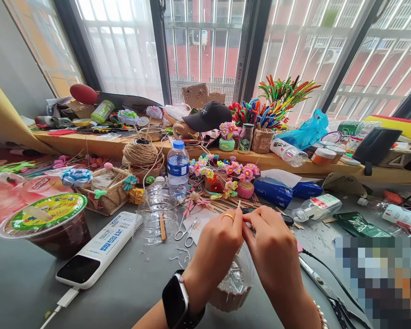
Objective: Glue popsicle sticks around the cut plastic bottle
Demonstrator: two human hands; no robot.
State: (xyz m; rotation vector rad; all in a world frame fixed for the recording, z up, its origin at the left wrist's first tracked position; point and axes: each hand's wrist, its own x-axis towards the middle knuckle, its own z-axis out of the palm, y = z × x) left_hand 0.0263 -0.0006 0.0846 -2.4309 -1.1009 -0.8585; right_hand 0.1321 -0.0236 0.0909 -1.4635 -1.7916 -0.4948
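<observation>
My left hand (217, 244), with a ring and a smartwatch, is closed in a pinch. A thin pale strip (239, 204), seen almost end-on, pokes up from its fingertips. My right hand (274, 246) is also closed, thumb and finger pinched against the left fingertips; whatever it holds is hidden. Below and between both hands stands a clear plastic bottle base (236, 276) with brown sticks (230, 299) around its lower side. Left of my hands are small scissors (187, 233) and a cut clear bottle piece (157, 205) with one wooden stick (162, 227) on it.
A sealed drink cup (51, 224) and a white power bank (101, 249) are at the left. A water bottle (178, 171), twine ball (140, 155) and pipe-cleaner flowers (248, 173) stand behind. Large scissors (317, 276) and a black cable (332, 274) lie right.
</observation>
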